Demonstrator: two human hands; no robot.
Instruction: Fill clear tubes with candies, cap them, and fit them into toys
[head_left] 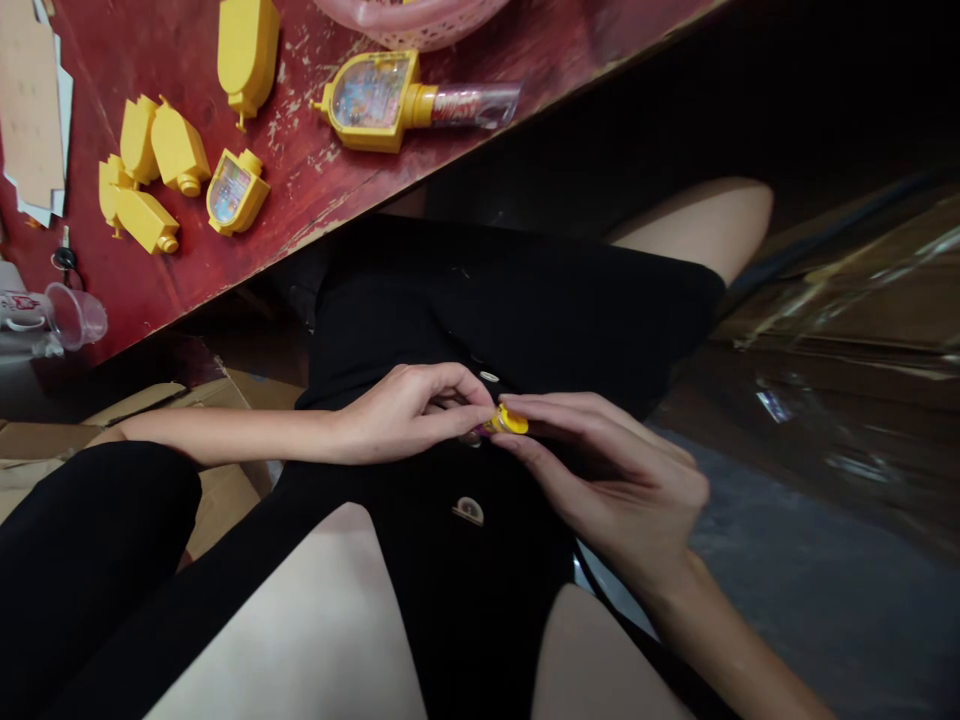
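Note:
Over my lap, my left hand (409, 415) pinches the purplish end of a small tube (490, 426), whose body is mostly hidden by the fingers. The thumb and fingertips of my right hand (615, 460) close on the yellow cap (513, 419) at the tube's other end. Both hands almost meet there, low in front of the black clothing. On the red table lies a yellow toy case (371, 102) with a clear, picture-filled window and a clear tube (476, 105) attached to its neck.
Several smaller yellow cases lie at the table's left, among them a windowed one (234, 192). A larger yellow case (247, 55) and a pink basket (420, 25) are farther back. A clear plastic cup (77, 316) and keys (65, 255) sit near the left edge. Cardboard (225, 500) lies below.

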